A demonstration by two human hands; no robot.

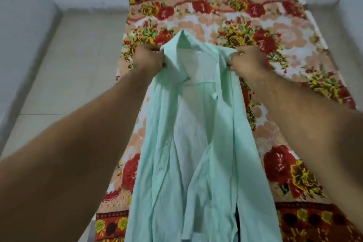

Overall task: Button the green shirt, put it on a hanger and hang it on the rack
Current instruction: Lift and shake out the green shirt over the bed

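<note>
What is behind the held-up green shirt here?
Behind the green shirt lies a floral blanket, showing around its edges. Whatever lies on the stretch directly behind the cloth is hidden.

The green shirt (pixel 196 143) runs off the bottom edge, so its hem cannot be seen. Its hanging cloth covers the middle of the flowered bed cover (pixel 265 45). Both forearms are cut off by the lower corners. The fingers (pixel 232 63) curl into the fabric, their tips hidden. The buttons are too small and blurred to count.

Soft even indoor light; slight motion blur; wide-angle stretch at edges.
</note>
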